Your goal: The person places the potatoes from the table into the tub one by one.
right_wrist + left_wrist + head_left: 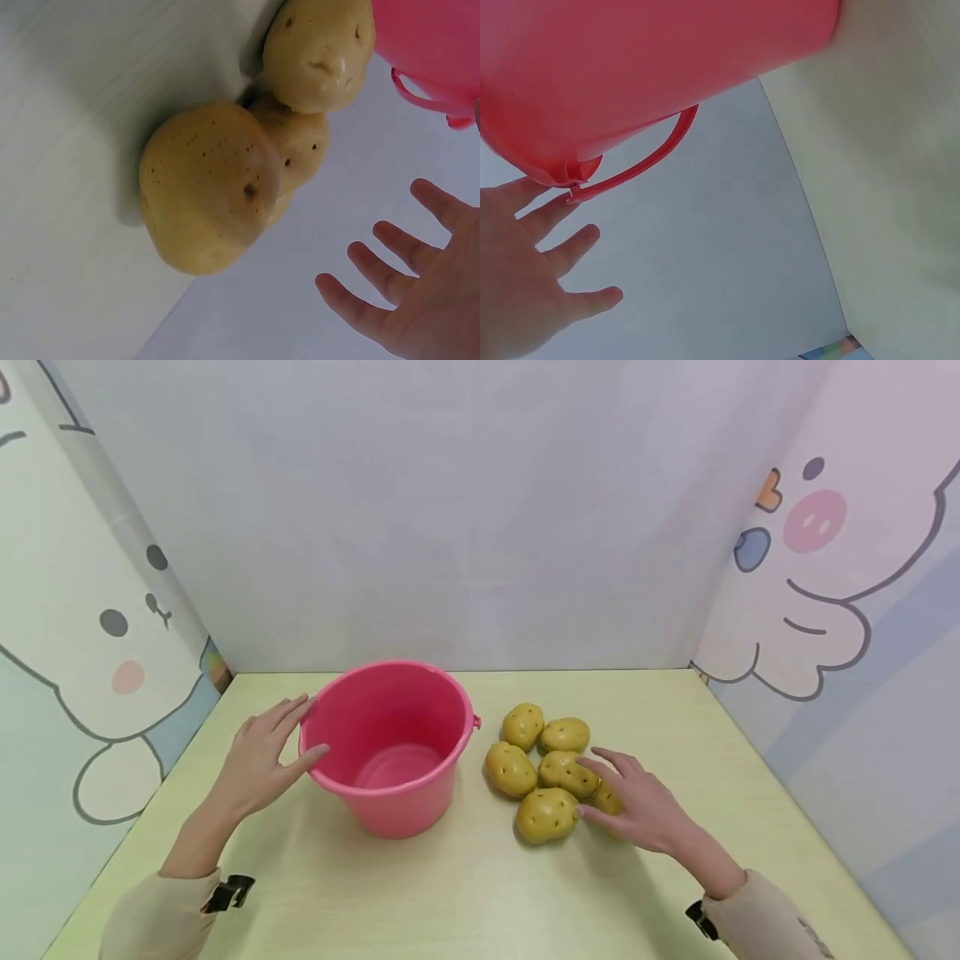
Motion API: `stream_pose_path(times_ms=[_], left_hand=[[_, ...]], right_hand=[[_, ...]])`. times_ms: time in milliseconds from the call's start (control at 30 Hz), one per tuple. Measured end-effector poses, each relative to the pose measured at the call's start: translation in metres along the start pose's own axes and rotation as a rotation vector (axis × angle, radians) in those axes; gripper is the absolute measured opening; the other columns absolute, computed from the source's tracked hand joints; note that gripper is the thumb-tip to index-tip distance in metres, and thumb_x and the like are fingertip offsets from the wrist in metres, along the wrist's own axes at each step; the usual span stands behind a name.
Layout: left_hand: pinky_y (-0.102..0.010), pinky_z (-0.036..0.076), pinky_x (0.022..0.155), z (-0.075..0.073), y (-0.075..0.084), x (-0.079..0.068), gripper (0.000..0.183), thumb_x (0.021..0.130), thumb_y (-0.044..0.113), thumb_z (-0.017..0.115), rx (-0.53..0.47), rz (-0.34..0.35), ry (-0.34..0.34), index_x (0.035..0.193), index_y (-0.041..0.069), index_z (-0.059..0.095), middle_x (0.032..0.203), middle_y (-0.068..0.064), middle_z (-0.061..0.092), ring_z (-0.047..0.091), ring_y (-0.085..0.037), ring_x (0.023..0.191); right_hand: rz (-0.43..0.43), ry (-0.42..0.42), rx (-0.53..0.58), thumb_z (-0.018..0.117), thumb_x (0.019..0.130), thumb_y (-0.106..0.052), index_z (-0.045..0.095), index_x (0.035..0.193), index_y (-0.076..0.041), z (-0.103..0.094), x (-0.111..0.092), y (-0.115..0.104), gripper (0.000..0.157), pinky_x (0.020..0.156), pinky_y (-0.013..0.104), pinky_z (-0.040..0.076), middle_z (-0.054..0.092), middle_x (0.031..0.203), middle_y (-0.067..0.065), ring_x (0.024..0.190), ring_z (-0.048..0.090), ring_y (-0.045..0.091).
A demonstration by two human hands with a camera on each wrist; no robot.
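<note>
A pink bucket [401, 810] stands upright left of centre, its mouth facing up and its inside bare. My left hand [258, 760] is at the bucket's left rim with fingers straight and spread; the thumb overlaps the rim in the head view. In the left wrist view, fingertips meet the bucket beside its hanging handle [649, 159]. Several yellow potatoes [547, 816] lie grouped to the right of the bucket. Over the rightmost potato [609, 797], partly hiding it, is my right hand [645, 806], its fingers extended and holding nothing.
Everything stands on a pale yellow-green table [465, 902]. A plain light wall [480, 527] rises behind its far edge. Side panels with cartoon animals [817, 560] border the table left and right. A small knob [477, 722] sticks out of the bucket's right rim.
</note>
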State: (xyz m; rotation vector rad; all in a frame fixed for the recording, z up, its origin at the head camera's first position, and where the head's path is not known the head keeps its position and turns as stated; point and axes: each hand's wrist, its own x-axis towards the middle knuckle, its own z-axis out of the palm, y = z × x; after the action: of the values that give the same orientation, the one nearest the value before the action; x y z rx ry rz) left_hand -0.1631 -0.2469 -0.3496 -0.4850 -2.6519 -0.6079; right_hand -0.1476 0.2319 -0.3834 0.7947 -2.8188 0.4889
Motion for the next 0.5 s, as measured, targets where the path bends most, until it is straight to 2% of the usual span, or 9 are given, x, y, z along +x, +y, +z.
stream_pose_path(times_ms=[300,500], left_hand=[[-0.065,0.018,0.089,-0.002,-0.002,-0.002,0.069,0.078,0.040,0.060,-0.001,-0.001,-0.029,0.133,0.005,0.038,0.129,-0.018,0.040,0.030,-0.039,0.118],[-0.065,0.017,0.090,-0.004,-0.003,-0.003,0.071,0.076,0.040,0.063,0.002,0.009,-0.036,0.134,0.007,0.037,0.128,-0.018,0.041,0.030,-0.038,0.118]], right_hand=[[-0.084,-0.077,0.049,0.057,0.074,-0.058,0.047,0.127,-0.017,0.021,0.010,-0.017,0.068,0.077,0.048,0.041,0.043,0.124,0.011,0.108,0.042,0.027],[-0.089,-0.153,0.029,0.057,0.072,-0.061,0.048,0.126,-0.017,0.034,0.016,-0.024,0.070,0.069,0.040,0.044,0.042,0.120,0.007,0.104,0.042,0.023]])
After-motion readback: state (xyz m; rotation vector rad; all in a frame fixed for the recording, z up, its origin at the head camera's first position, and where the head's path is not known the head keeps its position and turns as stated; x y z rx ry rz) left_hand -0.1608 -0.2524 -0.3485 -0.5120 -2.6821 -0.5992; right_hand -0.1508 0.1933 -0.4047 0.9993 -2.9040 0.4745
